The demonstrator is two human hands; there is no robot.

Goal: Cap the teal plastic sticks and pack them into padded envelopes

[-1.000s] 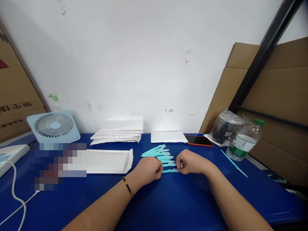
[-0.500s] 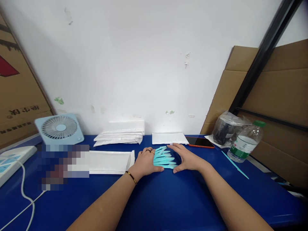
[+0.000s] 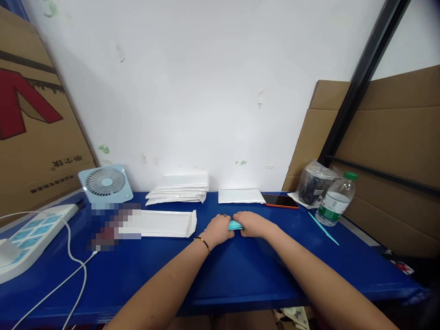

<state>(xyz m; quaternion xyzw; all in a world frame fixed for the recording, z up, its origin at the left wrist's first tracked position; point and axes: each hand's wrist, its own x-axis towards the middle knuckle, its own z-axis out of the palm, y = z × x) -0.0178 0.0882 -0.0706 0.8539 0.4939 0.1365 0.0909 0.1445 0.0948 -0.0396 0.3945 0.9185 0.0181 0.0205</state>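
Across the near half: blue table [image 3: 247, 270] | left: white envelope [image 3: 167, 223], lying flat | centre: left hand [image 3: 221, 228] and right hand [image 3: 252, 224], side by side, fingers curled nearly closed, each gripping one end of turquoise sticks [image 3: 235, 225], bundled between them; contact with table cannot be told | right: single turquoise stick [image 3: 323, 228], lying apart

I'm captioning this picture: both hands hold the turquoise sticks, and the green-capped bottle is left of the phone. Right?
Not quite: the head view shows the bottle right of the phone. The left hand and right hand do hold the turquoise sticks.
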